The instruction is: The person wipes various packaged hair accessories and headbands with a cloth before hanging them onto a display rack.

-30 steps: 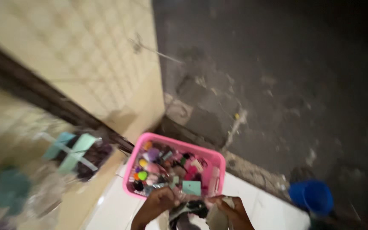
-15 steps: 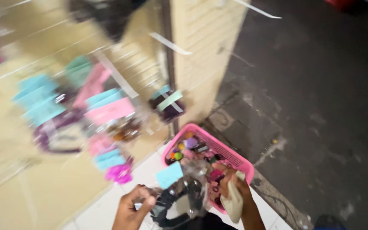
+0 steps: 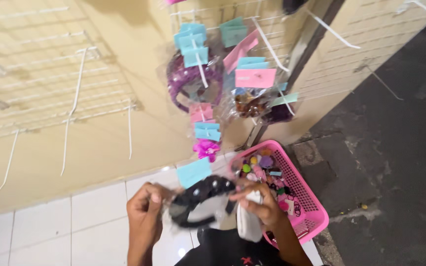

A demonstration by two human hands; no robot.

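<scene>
Headband (image 3: 200,199), black with pale studs, sits in a clear packet with a light blue card tag (image 3: 194,172) at its upper edge. It is held between both hands, above the white floor tiles (image 3: 94,216) and just left of the basket.

Left hand (image 3: 145,213): fingers closed on the left end of the packet.

Right hand (image 3: 262,204): fingers curled around the right end of the packet. The same hand also pins a pale, whitish item (image 3: 248,221) under its palm; its kind cannot be told.

Basket (image 3: 307,197): pink plastic, slotted walls, standing on the tiles at the edge where they meet the dark pavement (image 3: 395,162). It is filled with small mixed hair accessories in purple, yellow, green and pink. The right hand partly overlaps its near left rim.

Wall rack (image 3: 50,88): white wire grid with long white hooks, fixed to the cream wall. The left section's hooks carry nothing visible. The section above the hands carries packets with blue and pink card tags: a purple headband (image 3: 188,81), brown clips (image 3: 250,104), and a magenta flower piece (image 3: 206,148) lowest, hanging just above the blue tag of the held packet.

A dark garment shows at the bottom edge, between the forearms.
</scene>
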